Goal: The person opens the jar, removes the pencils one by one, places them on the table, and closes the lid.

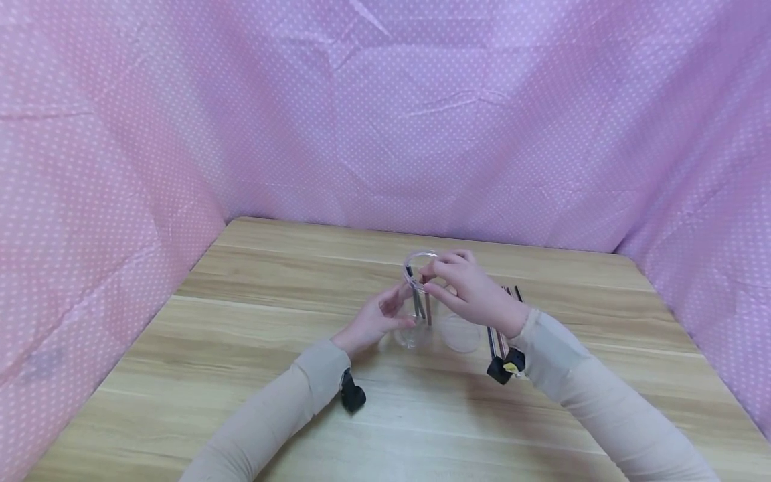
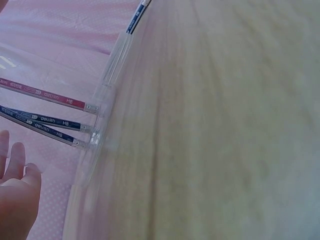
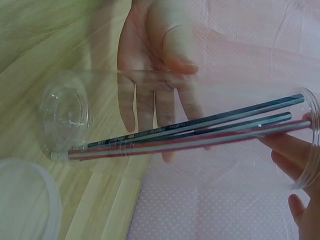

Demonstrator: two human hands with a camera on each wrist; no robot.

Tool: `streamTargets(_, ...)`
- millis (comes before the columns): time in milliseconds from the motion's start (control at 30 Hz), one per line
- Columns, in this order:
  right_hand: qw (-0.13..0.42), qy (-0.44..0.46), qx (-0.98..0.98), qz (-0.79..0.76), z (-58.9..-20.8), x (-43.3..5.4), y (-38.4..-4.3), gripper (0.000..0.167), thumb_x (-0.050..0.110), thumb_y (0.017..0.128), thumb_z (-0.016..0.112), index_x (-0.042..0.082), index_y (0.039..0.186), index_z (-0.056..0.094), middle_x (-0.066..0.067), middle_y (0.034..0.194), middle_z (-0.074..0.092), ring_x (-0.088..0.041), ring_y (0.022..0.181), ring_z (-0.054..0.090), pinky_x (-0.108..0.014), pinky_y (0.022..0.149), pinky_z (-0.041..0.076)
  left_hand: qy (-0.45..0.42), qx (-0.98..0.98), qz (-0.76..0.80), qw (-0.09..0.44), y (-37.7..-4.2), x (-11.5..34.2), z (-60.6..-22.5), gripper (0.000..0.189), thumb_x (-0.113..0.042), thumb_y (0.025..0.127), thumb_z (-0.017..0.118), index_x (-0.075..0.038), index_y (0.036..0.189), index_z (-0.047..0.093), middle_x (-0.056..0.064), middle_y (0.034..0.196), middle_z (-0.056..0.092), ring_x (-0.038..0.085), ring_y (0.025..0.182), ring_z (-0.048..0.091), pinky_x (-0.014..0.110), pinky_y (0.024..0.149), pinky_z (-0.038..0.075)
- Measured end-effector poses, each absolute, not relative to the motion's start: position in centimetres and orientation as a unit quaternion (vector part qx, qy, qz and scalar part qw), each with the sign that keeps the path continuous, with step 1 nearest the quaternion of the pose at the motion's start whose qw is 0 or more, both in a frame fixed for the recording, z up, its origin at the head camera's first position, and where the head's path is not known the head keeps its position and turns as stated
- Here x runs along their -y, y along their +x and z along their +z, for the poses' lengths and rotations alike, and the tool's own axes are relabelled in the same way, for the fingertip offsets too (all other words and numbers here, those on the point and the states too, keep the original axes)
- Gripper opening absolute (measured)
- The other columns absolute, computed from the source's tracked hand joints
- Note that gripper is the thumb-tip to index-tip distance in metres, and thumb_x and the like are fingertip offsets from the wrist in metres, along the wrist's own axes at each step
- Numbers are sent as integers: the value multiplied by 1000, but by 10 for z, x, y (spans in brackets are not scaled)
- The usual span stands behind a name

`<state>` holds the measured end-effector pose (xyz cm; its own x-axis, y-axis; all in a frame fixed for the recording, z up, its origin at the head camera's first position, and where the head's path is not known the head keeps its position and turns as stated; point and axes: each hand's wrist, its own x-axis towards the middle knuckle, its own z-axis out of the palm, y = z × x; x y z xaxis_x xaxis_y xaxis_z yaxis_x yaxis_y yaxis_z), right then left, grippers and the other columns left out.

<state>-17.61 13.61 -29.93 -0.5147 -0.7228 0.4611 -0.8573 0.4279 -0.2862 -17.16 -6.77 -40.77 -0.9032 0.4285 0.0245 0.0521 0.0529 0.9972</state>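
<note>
A tall clear plastic jar (image 3: 200,175) stands on the table with two dark blue pencils (image 3: 210,124) and a red pencil (image 3: 190,146) leaning inside it. Over its mouth, my right hand (image 1: 478,294) has thumb and fingers together at the rim. It pinches the red pencil near the top, whose lower end reaches the jar's bottom. My left hand (image 1: 375,318) lies along the jar's left side, its fingers fairly straight and seen through the clear wall in the right wrist view. The left wrist view shows the pencils' silver ends at the jar's base.
A round clear lid (image 1: 460,335) lies flat on the wooden table (image 1: 289,268), just right of the jar. Several more pencils (image 1: 492,341) lie further right, partly hidden under my right wrist. Pink dotted cloth (image 1: 385,134) hangs behind the table and at both sides.
</note>
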Motion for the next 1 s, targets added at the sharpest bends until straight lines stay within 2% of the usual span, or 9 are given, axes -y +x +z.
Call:
streamTargets(167, 159, 498, 814, 252, -301, -138, -177, 19, 10, 82, 71, 6, 99, 65, -7, 99, 70, -24, 98, 60, -51, 96, 34, 169, -706, 673, 144, -171, 68, -407, 76, -3, 85, 67, -21, 149, 29, 3, 150, 39, 19, 142, 28, 38, 119, 20)
streamTargets(367, 195, 520, 784, 276, -303, -136, -179, 18, 4, 75, 75, 7, 91, 68, -4, 88, 70, -23, 90, 63, -58, 93, 37, 178, -695, 681, 145, -172, 68, -407, 76, -1, 85, 66, -18, 149, 28, 6, 150, 39, 20, 142, 27, 38, 120, 18)
streamTargets(633, 205, 504, 784, 299, -302, -135, -177, 21, 3, 71, 78, 4, 90, 70, -4, 81, 70, -18, 78, 64, -56, 96, 40, 178, -699, 678, 143, -172, 69, -407, 79, -2, 84, 68, -16, 150, 27, 7, 150, 37, 20, 141, 29, 37, 119, 20)
streamTargets(700, 200, 490, 788, 313, -303, -135, -177, 23, 2, 70, 79, 3, 91, 70, -3, 78, 70, -17, 75, 64, -53, 97, 41, 179, -701, 676, 142, -172, 69, -407, 79, -3, 83, 68, -17, 150, 27, 7, 150, 37, 20, 141, 29, 37, 119, 20)
streamTargets(833, 180, 461, 795, 352, -302, -135, -176, 25, 0, 68, 80, 2, 92, 71, -2, 77, 71, -18, 79, 64, -45, 94, 46, 179, -704, 672, 143, -171, 69, -407, 80, -7, 83, 70, -20, 150, 27, 4, 150, 38, 19, 141, 29, 36, 119, 21)
streamTargets(1000, 143, 422, 805, 391, -299, -136, -173, 24, 0, 73, 77, 3, 95, 71, -3, 81, 71, -16, 83, 64, -34, 87, 50, 173, -711, 666, 144, -171, 69, -406, 80, -10, 82, 71, -25, 149, 30, 0, 149, 40, 15, 141, 30, 34, 119, 22)
